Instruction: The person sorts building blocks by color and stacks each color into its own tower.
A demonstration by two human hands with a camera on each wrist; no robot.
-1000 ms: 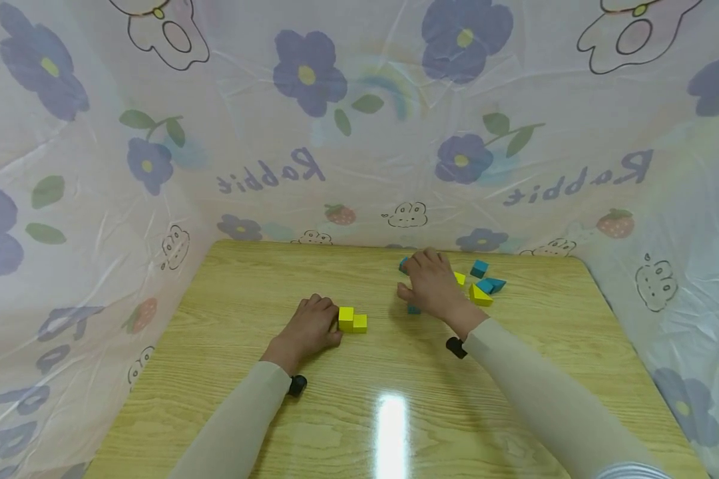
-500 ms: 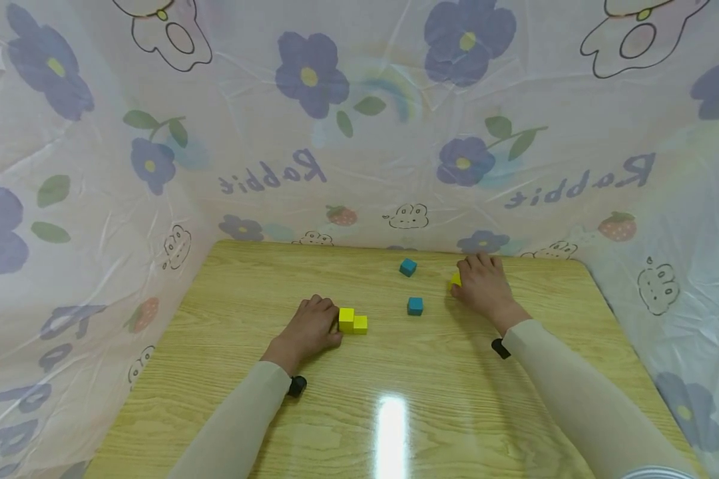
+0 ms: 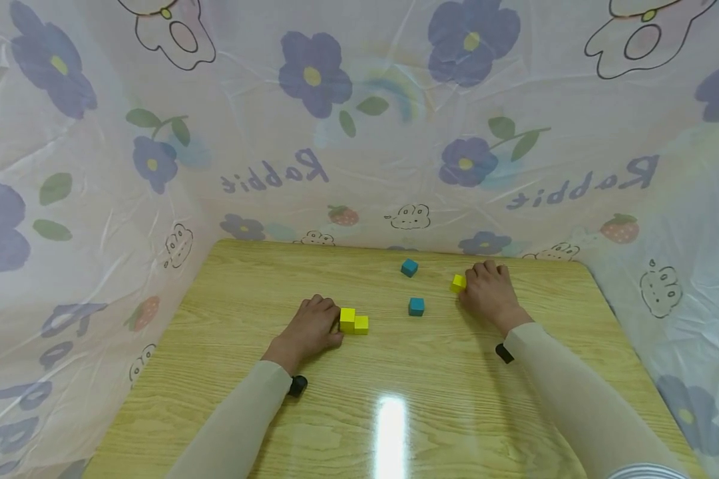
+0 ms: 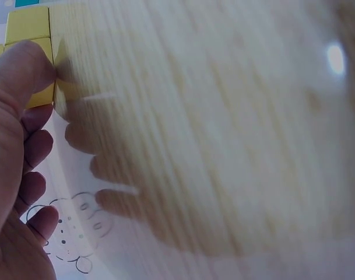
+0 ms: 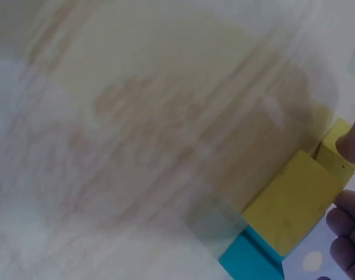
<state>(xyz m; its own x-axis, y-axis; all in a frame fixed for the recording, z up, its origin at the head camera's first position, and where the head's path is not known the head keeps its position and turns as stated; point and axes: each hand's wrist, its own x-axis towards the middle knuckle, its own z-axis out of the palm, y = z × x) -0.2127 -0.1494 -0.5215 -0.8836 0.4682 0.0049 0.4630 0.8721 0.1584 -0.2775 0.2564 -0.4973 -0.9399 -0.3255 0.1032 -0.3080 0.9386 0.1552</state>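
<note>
My left hand [image 3: 311,326] pinches a yellow block [image 3: 347,320] with the thumb in front and fingers behind. A lower yellow block [image 3: 361,325] stands against its right side. In the left wrist view the thumb [image 4: 25,67] lies across the yellow block. My right hand [image 3: 490,293] is at the back right, holding a yellow cube [image 3: 458,283] between thumb and fingers. In the right wrist view the thumb tip [image 5: 352,143] overlaps that cube. A larger yellow face [image 5: 294,201] and a teal block [image 5: 252,256] are close by; the hand hides them from the head view.
Two blue cubes stand apart between the hands, one farther back [image 3: 409,268] and one nearer [image 3: 416,307]. The wooden table [image 3: 347,399] is bounded by a patterned cloth [image 3: 371,166] at the back and sides.
My right hand has moved right, from above the two blue cubes to the yellow cube, uncovering the blue cubes. My left hand has stayed at its yellow blocks.
</note>
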